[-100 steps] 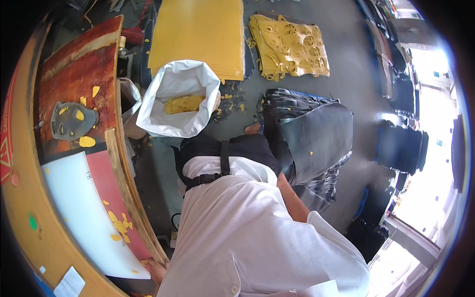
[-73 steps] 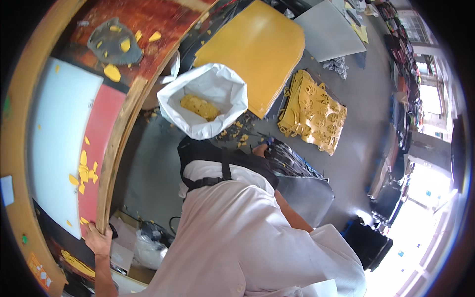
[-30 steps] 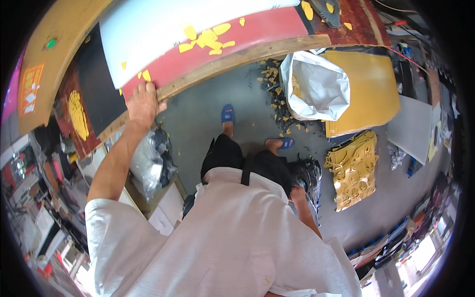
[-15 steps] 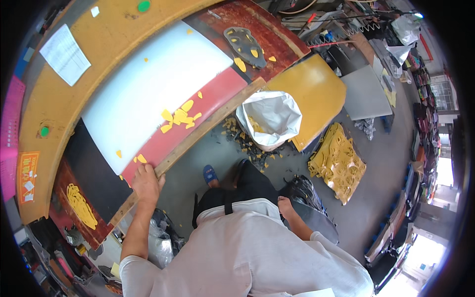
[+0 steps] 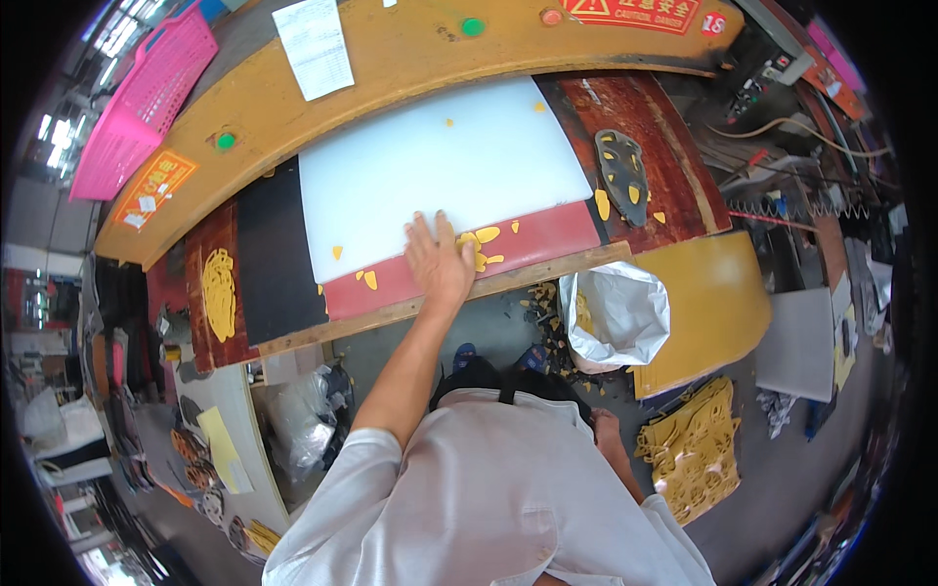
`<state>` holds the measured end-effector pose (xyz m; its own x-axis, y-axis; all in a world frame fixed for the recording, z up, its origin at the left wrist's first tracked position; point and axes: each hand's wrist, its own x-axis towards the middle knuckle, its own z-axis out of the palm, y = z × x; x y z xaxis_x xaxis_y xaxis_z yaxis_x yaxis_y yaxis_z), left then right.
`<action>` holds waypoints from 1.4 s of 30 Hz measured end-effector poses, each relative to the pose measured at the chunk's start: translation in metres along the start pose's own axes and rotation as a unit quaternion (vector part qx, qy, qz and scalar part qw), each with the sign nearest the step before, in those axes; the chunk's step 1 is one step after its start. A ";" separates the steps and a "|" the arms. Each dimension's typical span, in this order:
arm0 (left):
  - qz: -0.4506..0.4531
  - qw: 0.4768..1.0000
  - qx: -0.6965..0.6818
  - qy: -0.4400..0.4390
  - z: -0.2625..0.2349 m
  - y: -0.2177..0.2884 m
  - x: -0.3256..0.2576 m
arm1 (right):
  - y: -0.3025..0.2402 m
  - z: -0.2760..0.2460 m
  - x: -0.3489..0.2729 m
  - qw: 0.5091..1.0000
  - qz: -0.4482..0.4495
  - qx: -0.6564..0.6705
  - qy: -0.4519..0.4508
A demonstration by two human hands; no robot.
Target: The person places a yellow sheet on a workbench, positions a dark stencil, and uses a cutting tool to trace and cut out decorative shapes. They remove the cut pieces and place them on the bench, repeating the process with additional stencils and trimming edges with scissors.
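My left hand [image 5: 440, 259] lies with fingers spread at the near edge of a white cutting board [image 5: 430, 166], over the red strip [image 5: 547, 232] along its front. Small yellow cut pieces [image 5: 486, 235] are clustered against the right side of this hand, partly hidden by it. A few loose yellow pieces [image 5: 370, 280] lie to its left. My right hand [image 5: 606, 427] hangs low at my right side, away from the bench; its fingers are mostly hidden. Near the bench's front edge stands a white bag [image 5: 640, 313] with some yellow bits inside.
A yellow machine beam [image 5: 391, 63] with green buttons spans the far side. A dark sole-shaped plate [image 5: 620, 176] sits at right, and yellow strips [image 5: 220, 293] at left. Beside the bag lies a yellow sheet [image 5: 703, 303]; a perforated yellow scrap sheet [image 5: 694, 449] is on the floor.
My view has turned to the left. My left hand has moved right along the front strip from its left end to the yellow cluster, fingers now spread. My right hand remains low at my side.
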<state>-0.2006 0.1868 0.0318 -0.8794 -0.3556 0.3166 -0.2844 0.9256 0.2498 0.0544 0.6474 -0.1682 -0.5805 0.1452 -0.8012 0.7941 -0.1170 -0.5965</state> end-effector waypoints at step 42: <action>0.169 0.979 -0.092 -0.064 0.004 -0.160 0.083 | -0.110 0.077 0.074 0.619 -0.393 -0.654 -0.189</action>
<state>-0.2290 0.0095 0.0144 -0.9552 -0.0040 0.2960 0.0937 0.9444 0.3152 -0.0900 0.5951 -0.1652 -0.6840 -0.6164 -0.3900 -0.4357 0.7741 -0.4593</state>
